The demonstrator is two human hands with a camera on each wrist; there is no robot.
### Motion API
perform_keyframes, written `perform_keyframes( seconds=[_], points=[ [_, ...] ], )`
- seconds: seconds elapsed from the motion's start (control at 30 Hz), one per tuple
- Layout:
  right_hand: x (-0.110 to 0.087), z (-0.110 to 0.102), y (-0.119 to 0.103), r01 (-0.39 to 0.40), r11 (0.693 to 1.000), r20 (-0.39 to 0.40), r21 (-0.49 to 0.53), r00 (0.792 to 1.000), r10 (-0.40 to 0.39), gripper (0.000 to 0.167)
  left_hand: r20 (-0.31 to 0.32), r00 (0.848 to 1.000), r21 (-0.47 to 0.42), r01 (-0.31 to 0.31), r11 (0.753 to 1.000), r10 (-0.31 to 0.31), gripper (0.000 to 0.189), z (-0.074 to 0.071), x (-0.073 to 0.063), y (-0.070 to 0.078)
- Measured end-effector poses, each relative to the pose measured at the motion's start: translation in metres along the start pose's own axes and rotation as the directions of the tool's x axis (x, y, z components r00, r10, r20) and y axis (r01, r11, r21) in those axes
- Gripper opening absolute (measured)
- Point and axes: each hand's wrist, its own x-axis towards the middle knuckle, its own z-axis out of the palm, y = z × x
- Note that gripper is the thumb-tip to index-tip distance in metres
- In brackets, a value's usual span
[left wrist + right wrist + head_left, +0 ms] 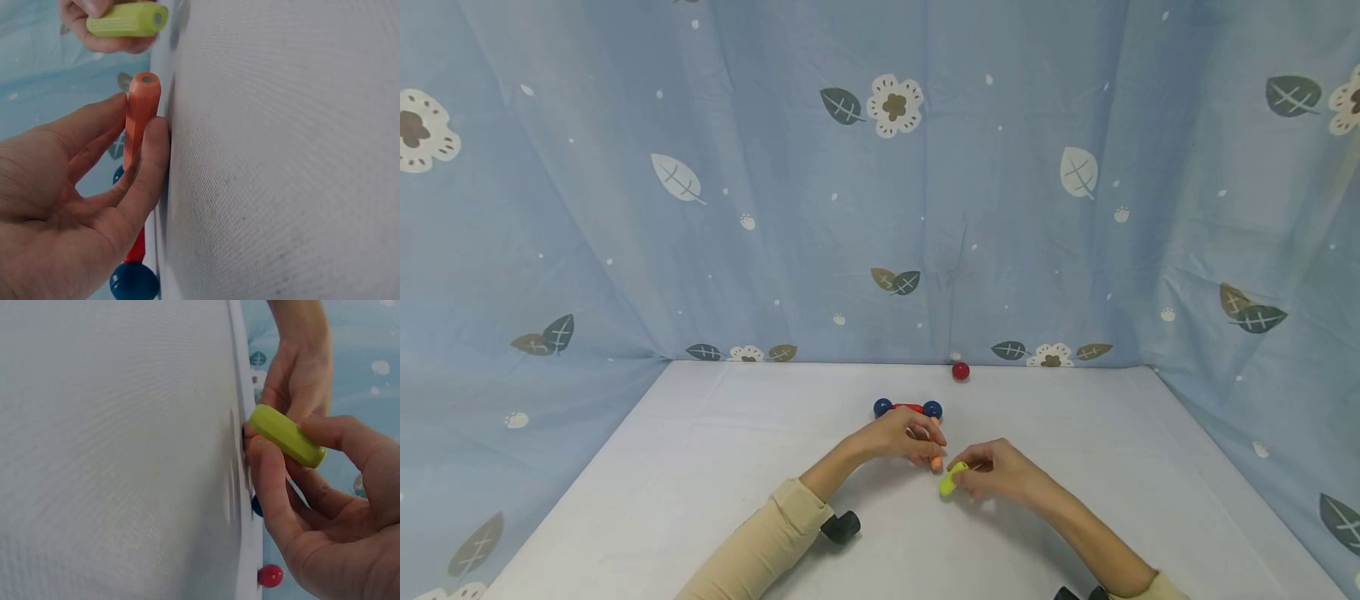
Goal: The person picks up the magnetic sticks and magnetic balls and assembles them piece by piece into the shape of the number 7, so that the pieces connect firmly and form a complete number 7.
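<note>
My left hand (898,435) pinches an orange rod (142,115) between thumb and fingers, low over the white table. A small grey disc shows in the rod's near end. The far end points towards the right blue ball (932,409); whether they touch I cannot tell. My right hand (1003,473) holds a yellow-green rod (286,435) by thumb and fingertips, tilted, just right of and nearer than the orange one. It also has a grey disc in its end. Behind the left hand, a red rod (908,407) lies between that ball and another blue ball (883,408).
A red ball (960,371) sits at the table's back edge, near the blue patterned curtain (970,208). Black wrist gear (841,527) shows beside the left sleeve. The white table (700,467) extends to both sides of the hands.
</note>
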Motion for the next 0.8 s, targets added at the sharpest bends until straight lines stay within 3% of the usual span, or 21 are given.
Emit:
perform_keyframes(
  seconds=[0.3, 0.8],
  points=[
    [-0.0009, 0.0017, -0.0027, -0.062, 0.993, 0.026, 0.098, 0.998, 0.060, 0.029, 0.003, 1.000, -0.010, -0.015, 1.000, 0.015, 0.016, -0.0003, 0.0001, -0.0015],
    [-0.0028, 0.0018, -0.0018, -0.084, 0.976, 0.133, 0.203, 0.990, 0.057, 0.048, 0.009, 1.000, -0.023, -0.011, 1.000, 0.011, 0.018, -0.0001, -0.0004, -0.0013]
  ],
)
